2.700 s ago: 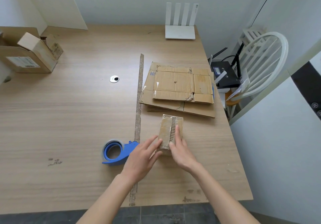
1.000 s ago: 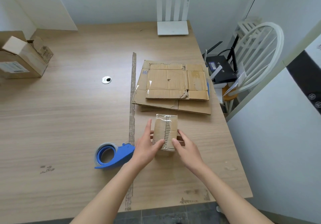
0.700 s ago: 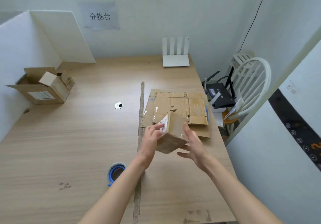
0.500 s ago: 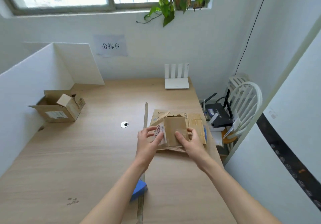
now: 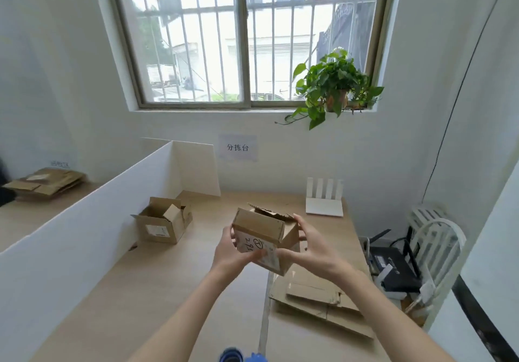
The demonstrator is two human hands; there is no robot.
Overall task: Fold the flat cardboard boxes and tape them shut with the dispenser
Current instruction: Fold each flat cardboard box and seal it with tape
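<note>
A small folded cardboard box point(image 5: 262, 231) with handwriting and a label on its near face is held up in the air above the table. My left hand point(image 5: 231, 252) grips its left and lower side. My right hand point(image 5: 311, 249) holds its right side, fingers spread along the edge. An upper flap at the back of the box stands loose. Flat cardboard boxes point(image 5: 317, 300) lie stacked on the table under my right forearm. The blue tape dispenser point(image 5: 243, 357) shows only partly at the bottom edge.
An open cardboard box point(image 5: 163, 222) sits at the far left of the wooden table point(image 5: 174, 277), beside a white partition point(image 5: 84, 238). A white router point(image 5: 324, 201) stands at the back. A white chair point(image 5: 432, 246) and black devices point(image 5: 393, 271) are to the right.
Both hands lifted the small box off the table and raised it higher while turning it. The view tilted up to the window; the dispenser slid to the bottom edge.
</note>
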